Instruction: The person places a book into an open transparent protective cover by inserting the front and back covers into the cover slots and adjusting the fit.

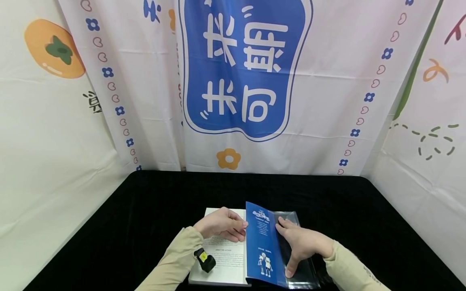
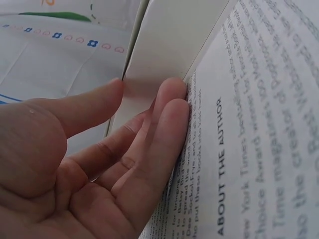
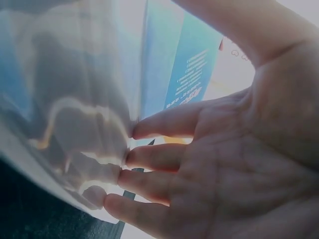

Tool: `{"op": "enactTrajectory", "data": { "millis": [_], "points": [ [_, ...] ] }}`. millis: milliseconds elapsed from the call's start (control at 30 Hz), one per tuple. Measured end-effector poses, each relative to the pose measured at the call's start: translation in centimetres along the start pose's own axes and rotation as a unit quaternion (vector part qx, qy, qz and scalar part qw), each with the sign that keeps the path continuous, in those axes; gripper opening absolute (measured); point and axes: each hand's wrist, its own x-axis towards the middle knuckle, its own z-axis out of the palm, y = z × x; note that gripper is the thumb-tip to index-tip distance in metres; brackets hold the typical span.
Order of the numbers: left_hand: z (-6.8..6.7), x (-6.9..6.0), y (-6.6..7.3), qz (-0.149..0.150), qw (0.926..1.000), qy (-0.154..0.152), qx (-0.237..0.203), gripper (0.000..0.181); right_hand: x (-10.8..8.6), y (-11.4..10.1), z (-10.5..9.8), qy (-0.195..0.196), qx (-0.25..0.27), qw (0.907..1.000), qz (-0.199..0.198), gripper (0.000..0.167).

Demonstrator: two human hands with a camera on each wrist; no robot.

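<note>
An open book (image 1: 222, 266) lies on the black table, its blue cover (image 1: 260, 242) standing tilted up at the right of the printed page. Clear plastic film (image 1: 307, 270) extends to the right from that cover. My left hand (image 1: 222, 224) is over the page, thumb and fingertips at the cover's edge; in the left wrist view the thumb of this hand (image 2: 89, 149) touches the raised cover's edge, with fingers on its inner side. My right hand (image 1: 303, 244) rests on the film with fingers spread; in the right wrist view its straight fingertips touch the film (image 3: 75, 99).
The black table (image 1: 145, 210) surrounds the book. Behind it hangs a white cloth (image 1: 327, 101) with a blue printed panel, and white printed cloths also hang at both sides. A small black device with a yellow label (image 1: 206, 260) is on my left wrist.
</note>
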Motion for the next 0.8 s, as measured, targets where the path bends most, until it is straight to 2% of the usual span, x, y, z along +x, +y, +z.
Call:
{"op": "enactTrajectory", "data": {
  "millis": [367, 800],
  "points": [
    [0.09, -0.09, -0.19, 0.001, 1.0000, 0.002, 0.002, 0.022, 0.03, 0.25, 0.00, -0.011, 0.010, 0.9999, -0.003, 0.112],
    [0.19, -0.17, -0.03, 0.001, 1.0000, 0.007, 0.003, 0.022, 0.29, 0.17, 0.03, -0.007, 0.012, 0.9999, 0.005, 0.112]
  ]
}}
